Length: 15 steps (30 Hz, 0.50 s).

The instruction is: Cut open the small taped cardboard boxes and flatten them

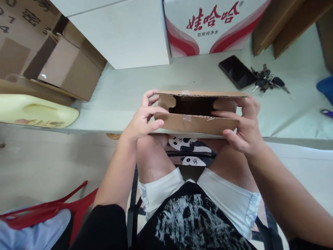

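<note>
Here, in the head view, a cardboard box (195,125) is near the centre of the frame, by the front edge of the table (130,83), with its opening turned up to the camera. I cannot tell whether it rests on the table or is lifted. At its left end, the left hand (144,119) pinches the near flap between thumb and fingers, while other fingers touch the far flap. At its right end, the right hand (248,125) grips in a similar manner, with one finger reaching inside. The interior is dark, so its content cannot be seen. The box is probably light and rather stiff, not slippery, but its thin flaps could bend or crease; both short ends seem the good places for holding. In the upper right of the frame lie a phone (237,72) and some keys (266,80).
</note>
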Motion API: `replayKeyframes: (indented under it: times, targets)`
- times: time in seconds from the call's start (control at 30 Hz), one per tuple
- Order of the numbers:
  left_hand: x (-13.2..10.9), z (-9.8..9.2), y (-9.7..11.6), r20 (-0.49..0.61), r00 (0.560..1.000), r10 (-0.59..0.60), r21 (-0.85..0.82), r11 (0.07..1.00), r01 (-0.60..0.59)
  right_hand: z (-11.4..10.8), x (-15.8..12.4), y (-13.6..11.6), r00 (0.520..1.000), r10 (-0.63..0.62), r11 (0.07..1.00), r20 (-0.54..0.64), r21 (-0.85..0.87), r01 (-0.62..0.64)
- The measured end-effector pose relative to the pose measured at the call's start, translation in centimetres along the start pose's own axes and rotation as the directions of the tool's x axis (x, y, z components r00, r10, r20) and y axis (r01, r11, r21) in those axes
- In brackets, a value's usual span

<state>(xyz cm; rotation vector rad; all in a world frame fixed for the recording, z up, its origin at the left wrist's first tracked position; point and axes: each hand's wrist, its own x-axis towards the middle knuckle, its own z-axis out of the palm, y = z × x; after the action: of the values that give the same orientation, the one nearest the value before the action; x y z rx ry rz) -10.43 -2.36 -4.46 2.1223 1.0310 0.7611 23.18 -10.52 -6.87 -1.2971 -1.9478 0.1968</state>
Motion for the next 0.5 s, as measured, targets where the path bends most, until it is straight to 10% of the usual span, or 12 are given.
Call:
replayKeyframes:
  times: [0.33,0.5]
  targets:
    - [-0.5,-0.6,3.6,0.354,0.933,-0.071,0.198,0.98,0.0,-0.4,-0.6,-0.4,0.988,-0.148,0.988,-0.042,0.045,0.15]
    - [-1.9,-0.2,3.0,0.249,0.958,-0.14,0.228,0.97,0.083,-0.5,-0.9,-0.3,0.977,-0.166,0.982,-0.135,0.068,0.176]
